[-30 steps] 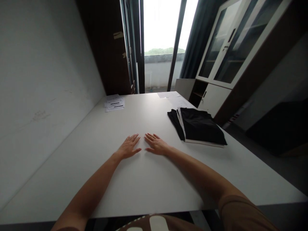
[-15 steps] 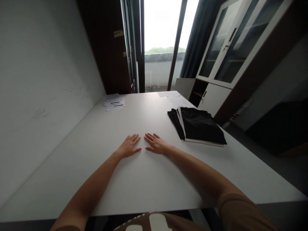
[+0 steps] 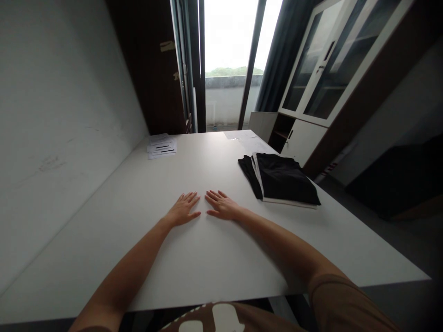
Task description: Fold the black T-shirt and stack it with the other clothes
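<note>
My left hand lies flat on the white table, palm down, with its fingers spread and nothing in it. Beside it, a small gap away, my right hand rests flat in the same manner, also holding nothing. To the right of my right hand is a stack of folded cloth, black on top with a white layer showing at its left and front edges. The stack and my right hand do not touch.
White papers lie at the far left of the table, and thin sheets at its far right corner. A wall runs along the left side. A white cabinet with glass upper doors stands beyond the right edge.
The whole view has shifted slightly, so everything appears a little farther left. Both hands stay flat in the same place on the table.
</note>
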### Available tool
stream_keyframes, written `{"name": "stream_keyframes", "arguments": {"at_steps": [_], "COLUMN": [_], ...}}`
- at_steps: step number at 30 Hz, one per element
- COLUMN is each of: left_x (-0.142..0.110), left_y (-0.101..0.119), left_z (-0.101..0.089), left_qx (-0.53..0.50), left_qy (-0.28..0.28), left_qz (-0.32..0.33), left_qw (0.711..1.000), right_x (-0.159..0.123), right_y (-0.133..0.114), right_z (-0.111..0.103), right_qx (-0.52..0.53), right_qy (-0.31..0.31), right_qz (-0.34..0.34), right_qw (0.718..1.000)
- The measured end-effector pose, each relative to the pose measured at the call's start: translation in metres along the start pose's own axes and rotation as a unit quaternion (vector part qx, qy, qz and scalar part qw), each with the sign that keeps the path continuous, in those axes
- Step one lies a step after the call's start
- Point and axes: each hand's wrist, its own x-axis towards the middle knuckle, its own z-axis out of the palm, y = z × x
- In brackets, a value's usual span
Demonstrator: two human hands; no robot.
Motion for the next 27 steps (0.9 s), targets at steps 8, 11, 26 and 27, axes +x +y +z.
{"name": "stream_keyframes", "arguments": {"at_steps": [8,11,26,27], "left_x": [0.001,0.001,0.001,0.001], "left_y": [-0.003,-0.004,-0.001,-0.001], "left_z": [0.003,0.004,-0.001,-0.001], "left_qx": [-0.002,-0.005,-0.029,-0.032], "left_qy": [0.005,-0.001,0.008,0.011], "left_qz": [0.001,0.001,-0.006,-0.006], "left_qw": [1.000,1.000,1.000,0.999], "right_x": [0.000,0.000,-0.032,-0.030], "right_y": [-0.002,0.003,0.189,0.192], "right_z": [0.003,0.005,-0.114,-0.114], "right_qx": [0.005,0.009,-0.136,-0.130], "right_qy": [-0.001,0.023,0.267,0.261], "right_qz": [0.003,-0.009,0.592,0.596], "right_qw": [1.000,1.000,0.748,0.748]}}
